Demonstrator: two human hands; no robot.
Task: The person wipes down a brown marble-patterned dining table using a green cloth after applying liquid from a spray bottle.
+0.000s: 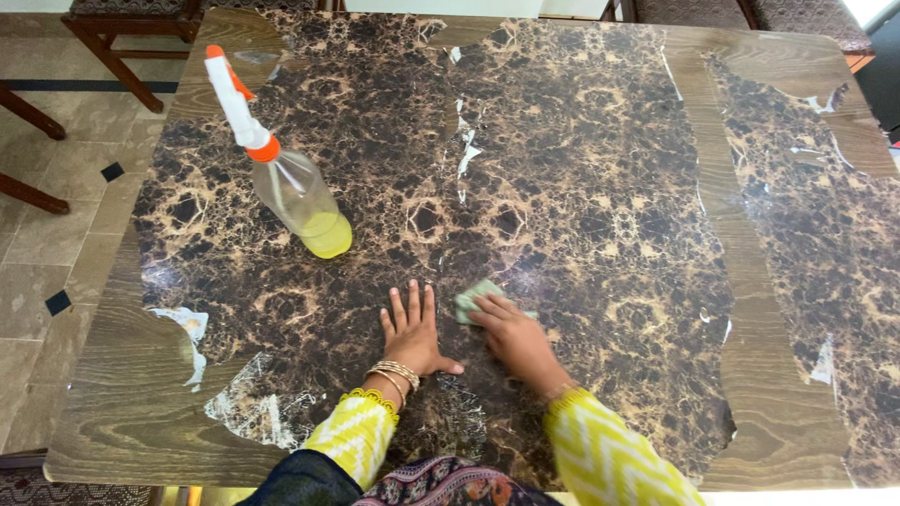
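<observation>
My left hand lies flat on the dark marble-patterned table top, fingers spread, with gold bangles at the wrist. Just to its right, my right hand presses a small pale green cloth against the table surface, fingers over it. Both sleeves are yellow with a white zigzag pattern. A clear spray bottle with yellow liquid, a white nozzle and orange collar stands on the table to the upper left of my hands.
The table has wood-grain borders and patches where the surface film is torn. Dark wooden chair legs stand on the tiled floor at the far left.
</observation>
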